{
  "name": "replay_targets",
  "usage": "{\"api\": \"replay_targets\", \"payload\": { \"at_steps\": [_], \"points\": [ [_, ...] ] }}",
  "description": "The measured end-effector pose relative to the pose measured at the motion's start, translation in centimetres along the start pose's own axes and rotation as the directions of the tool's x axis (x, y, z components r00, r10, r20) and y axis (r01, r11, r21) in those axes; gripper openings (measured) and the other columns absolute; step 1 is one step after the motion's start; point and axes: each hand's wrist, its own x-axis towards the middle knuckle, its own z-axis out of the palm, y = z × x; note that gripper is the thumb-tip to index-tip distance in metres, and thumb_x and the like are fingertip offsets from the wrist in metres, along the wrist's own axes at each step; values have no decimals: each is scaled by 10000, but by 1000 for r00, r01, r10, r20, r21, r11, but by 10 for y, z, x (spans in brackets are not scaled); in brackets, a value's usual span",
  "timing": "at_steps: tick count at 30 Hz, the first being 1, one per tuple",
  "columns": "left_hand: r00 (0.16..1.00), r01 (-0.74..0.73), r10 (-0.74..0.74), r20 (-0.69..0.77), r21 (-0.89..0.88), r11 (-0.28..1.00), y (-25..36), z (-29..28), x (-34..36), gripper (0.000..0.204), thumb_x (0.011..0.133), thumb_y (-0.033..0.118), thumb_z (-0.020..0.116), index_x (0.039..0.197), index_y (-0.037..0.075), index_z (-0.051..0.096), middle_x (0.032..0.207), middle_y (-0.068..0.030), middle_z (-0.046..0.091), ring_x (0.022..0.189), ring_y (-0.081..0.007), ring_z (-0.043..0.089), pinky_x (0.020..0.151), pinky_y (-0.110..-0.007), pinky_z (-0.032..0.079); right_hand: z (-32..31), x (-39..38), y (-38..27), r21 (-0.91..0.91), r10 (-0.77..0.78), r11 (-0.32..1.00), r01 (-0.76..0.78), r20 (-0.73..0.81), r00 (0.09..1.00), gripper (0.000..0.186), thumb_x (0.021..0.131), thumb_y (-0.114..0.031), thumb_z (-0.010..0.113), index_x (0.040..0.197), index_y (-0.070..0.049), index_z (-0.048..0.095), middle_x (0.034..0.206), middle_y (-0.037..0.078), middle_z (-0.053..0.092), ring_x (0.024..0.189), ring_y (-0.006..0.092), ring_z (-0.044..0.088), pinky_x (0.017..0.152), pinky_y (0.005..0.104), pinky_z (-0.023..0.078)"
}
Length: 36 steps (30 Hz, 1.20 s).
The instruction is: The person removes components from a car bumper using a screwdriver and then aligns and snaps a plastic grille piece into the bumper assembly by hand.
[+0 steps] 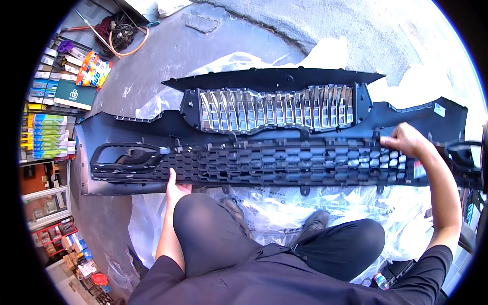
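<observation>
Head view: mesh panel (277, 165) lies across in front of the person's knees, over the black bumper shell (133, 131). Both hands on it, one near each end: left hand (178, 188) at the lower edge, right hand (405, 140) at the upper edge, just beside a mounting tab (376, 134).

Panel's long axis runs left-right, near level allowing for lens bend. Honeycomb face turned up to the camera, tabs poking out along the upper and lower edges. Left end carries a glossy framed opening (124, 154); right end runs out toward the picture's rim. Chrome grille (277, 109) sits beyond it, centred on the shell, roughly parallel.

Left forearm comes up outside the left knee (201, 216); thumb upright against the panel, fingers mostly hidden at the edge, so can't tell how firm or closed that grip is. Right elbow out wide, forearm up and angled inward, hand curled over the upper edge, fingers folded, holding the panel there.

Clear plastic sheeting (267, 208) spread under the shoes, on the near side of the panel.
</observation>
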Motion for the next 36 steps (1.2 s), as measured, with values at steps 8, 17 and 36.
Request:
{"api": "replay_targets", "payload": {
  "at_steps": [8,17,36],
  "points": [
    [975,-218,219,-29,33,975,73,19,54,401,960,290,751,1253,39,637,1227,-124,704,1125,-270,685,1016,-433,566,5,106,-62,35,13,999,-12,-9,1000,818,889,-779,586,873,15,784,826,180,739,789,275,713,764,429,557],
    [988,91,-96,-120,-48,995,8,-97,57,389,962,337,738,1227,62,663,1212,-108,714,1113,-286,692,986,-478,573,134,120,-60,119,-53,992,51,7,999,730,839,-742,672,885,-27,812,789,199,739,789,338,731,802,429,575],
    [992,65,-66,-111,-12,998,-53,-95,45,428,985,236,717,1357,78,575,1320,-138,646,1250,-317,614,1056,-577,512,222,102,7,183,57,982,-55,-2,998,635,804,-640,770,856,-7,798,749,216,726,710,350,722,744,438,575]
  ]
}}
